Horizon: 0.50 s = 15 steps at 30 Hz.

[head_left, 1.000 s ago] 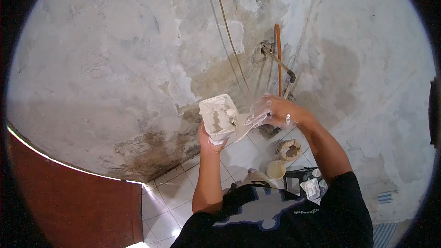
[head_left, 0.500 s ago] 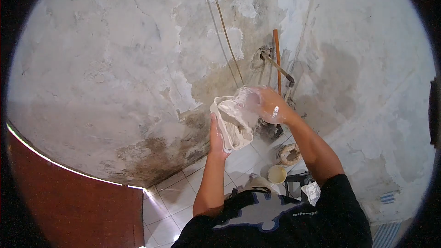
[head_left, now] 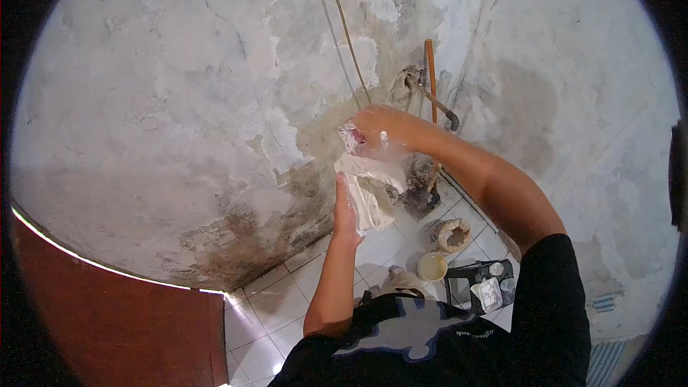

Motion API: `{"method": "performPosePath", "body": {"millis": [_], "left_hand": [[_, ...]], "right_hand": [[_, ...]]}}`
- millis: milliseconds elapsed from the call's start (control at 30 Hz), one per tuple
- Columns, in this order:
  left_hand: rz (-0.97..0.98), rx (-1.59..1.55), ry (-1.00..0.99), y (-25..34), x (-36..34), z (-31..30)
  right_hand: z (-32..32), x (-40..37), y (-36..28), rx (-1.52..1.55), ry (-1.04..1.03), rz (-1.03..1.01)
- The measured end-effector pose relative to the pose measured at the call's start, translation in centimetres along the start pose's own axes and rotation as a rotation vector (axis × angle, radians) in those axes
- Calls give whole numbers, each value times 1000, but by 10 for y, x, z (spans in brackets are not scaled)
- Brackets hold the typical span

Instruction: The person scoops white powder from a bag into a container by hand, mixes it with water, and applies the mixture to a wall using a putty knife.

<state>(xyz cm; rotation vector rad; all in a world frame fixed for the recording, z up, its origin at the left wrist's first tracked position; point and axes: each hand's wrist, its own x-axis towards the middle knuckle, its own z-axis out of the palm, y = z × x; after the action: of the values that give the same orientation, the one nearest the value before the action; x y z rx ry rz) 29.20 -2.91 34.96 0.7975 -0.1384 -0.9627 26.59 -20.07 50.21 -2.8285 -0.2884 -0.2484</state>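
Note:
My left hand (head_left: pixel 346 211) grips a whitish open tub (head_left: pixel 355 204) from its left side. Thick, creamy white paste (head_left: pixel 373 170) is inside it and heaped up at its far end. Right above that end is my right hand (head_left: pixel 380 130), its fingers curled and smeared with white paste. Motion blurs part of this hand, and what its fingers hold, if anything, is hidden. Behind both hands stands a stained wall (head_left: pixel 215 100) with patchy, peeling plaster.
An orange pipe (head_left: pixel 430 79) and a bent grey pipe (head_left: pixel 433 102) are in the corner. A cable (head_left: pixel 344 21) hangs on the wall. On the tiled floor (head_left: pixel 272 308) are an open bag (head_left: pixel 452 235), a pale bucket (head_left: pixel 432 266) and a black stool (head_left: pixel 466 272). A brown panel (head_left: pixel 122 308) is at left.
My right hand has swung left and up over the tub's far end, its elbow moving outward to the right. The paste is now piled higher at that end. My left hand has barely moved.

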Motion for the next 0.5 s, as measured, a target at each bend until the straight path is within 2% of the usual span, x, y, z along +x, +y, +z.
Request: {"method": "performPosePath", "body": {"millis": [67,133,167,233,267,333,367,433,467,500], "left_hand": [[-31,-7,-3,-1,2,-1],[-15,-27,16,-2,1,2],[-16,-25,18,-2,2,1],[-14,-112,-55,0,3,-2],[-15,-110,-52,2,2,-5],[29,-186,-31,9,-4,-3],[34,-190,-28,11,-5,-7],[90,-253,-38,16,-6,-14],[101,-263,-35,19,-7,-15],[126,-295,-6,23,-8,-15]], "right_hand": [[-1,9,0,2,6,-56],[-12,18,-5,-3,-276,-64],[-14,23,-6,0,-274,-64],[-15,31,-6,20,-416,-7],[-15,29,-5,24,-415,-8],[-16,20,0,478,-337,63],[-17,15,1,477,-343,58],[-17,2,0,463,-117,173],[-13,-6,-3,457,-128,164],[-7,-16,-8,618,8,262]]}}
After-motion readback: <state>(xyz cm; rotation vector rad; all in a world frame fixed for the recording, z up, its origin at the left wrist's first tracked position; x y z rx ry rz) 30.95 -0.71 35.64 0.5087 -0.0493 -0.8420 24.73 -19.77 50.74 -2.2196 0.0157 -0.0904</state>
